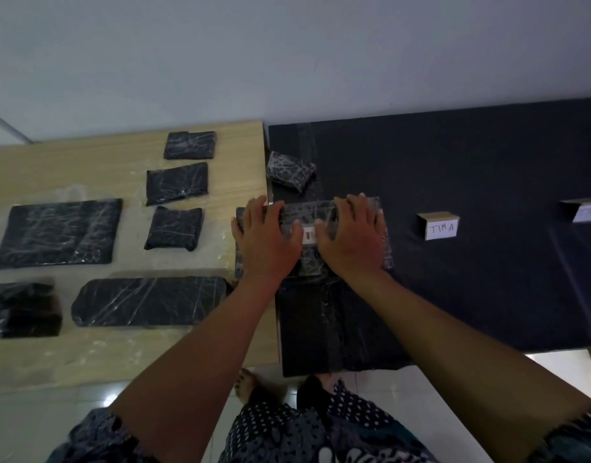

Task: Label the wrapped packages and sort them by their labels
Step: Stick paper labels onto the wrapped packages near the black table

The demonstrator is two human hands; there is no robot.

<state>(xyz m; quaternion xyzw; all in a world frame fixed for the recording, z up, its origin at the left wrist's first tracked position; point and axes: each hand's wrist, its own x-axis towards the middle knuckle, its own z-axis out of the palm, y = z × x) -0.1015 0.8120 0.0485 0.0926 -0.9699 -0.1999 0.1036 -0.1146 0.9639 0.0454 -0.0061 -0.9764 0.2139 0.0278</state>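
Note:
A black wrapped package (pixel 309 212) lies across the seam between the wooden table and the black table. My left hand (pixel 265 237) and my right hand (pixel 352 237) both press flat on it, fingers straight. Between the hands a white label (pixel 309 235) shows on the package, mostly hidden by them. A small wrapped package (pixel 290 170) sits just behind. Several more black wrapped packages lie on the wooden table, among them a wide one (pixel 58 233) and a long one (pixel 150 300).
A folded card reading "TIM A" (pixel 440 227) stands on the black table (pixel 471 162) to the right of my hands. Another folded card (pixel 586 210) stands at the far right edge. The wooden table (pixel 70 162) is on the left, against a white wall.

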